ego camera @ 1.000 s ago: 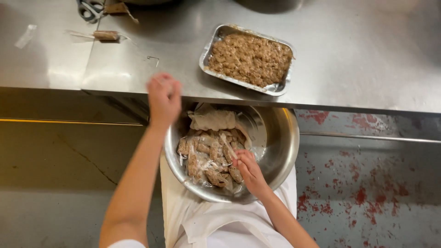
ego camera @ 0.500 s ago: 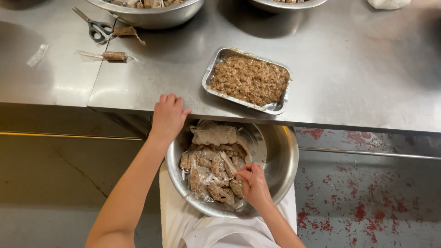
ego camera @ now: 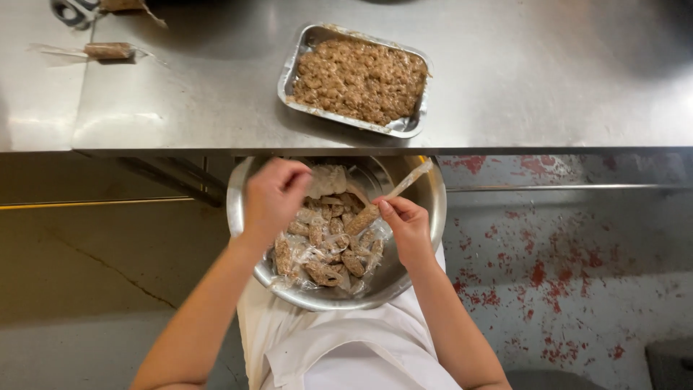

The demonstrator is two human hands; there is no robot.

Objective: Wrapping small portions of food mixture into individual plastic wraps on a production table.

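A round steel bowl (ego camera: 430, 217) rests on my lap below the counter edge, holding several small brown rolls wrapped in clear plastic (ego camera: 325, 253). My right hand (ego camera: 408, 230) pinches one wrapped roll (ego camera: 364, 215) by its long twisted plastic tail, lifted over the bowl. My left hand (ego camera: 273, 196) hovers over the bowl's left rim with curled fingers close to the pile; whether it grips anything is hidden.
A foil tray (ego camera: 294, 66) filled with brown minced mixture sits on the steel counter (ego camera: 541, 79) just beyond the bowl. One wrapped roll (ego camera: 108, 50) and scissors (ego camera: 72, 11) lie at the far left. A red-speckled floor (ego camera: 577, 274) lies to the right.
My left hand came down from the counter edge to the bowl's left side. My right hand has picked one wrapped roll up out of the pile.
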